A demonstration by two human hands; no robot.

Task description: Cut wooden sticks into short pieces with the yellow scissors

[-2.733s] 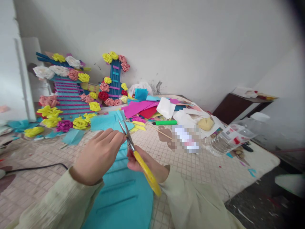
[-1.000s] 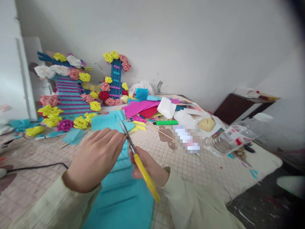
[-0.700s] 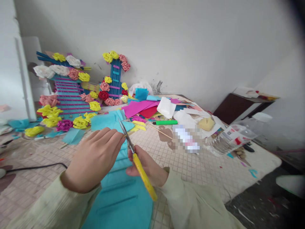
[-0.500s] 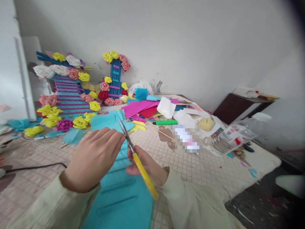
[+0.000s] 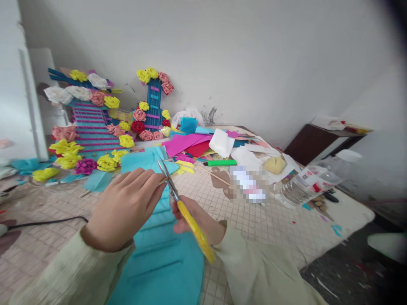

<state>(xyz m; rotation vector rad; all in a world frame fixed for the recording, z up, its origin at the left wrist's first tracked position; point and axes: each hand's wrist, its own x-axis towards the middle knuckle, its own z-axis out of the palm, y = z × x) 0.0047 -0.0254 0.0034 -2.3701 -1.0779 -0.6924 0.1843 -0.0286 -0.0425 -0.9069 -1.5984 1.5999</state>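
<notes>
My right hand grips yellow-handled scissors, whose metal blades point up and away from me. My left hand pinches a thin wooden stick at its fingertips, right against the blades. Under both hands lies a large turquoise paper cutout with slits in it.
Paper-flower structures stand at the back left. Coloured paper sheets, a green lighter, wooden sticks and a lying plastic bottle litter the tiled mat. A black cable runs at left. A dark side table stands at right.
Both hands stay nearly in place. The scissor handle has shifted slightly and my left fingers have edged up along the stick at the blades.
</notes>
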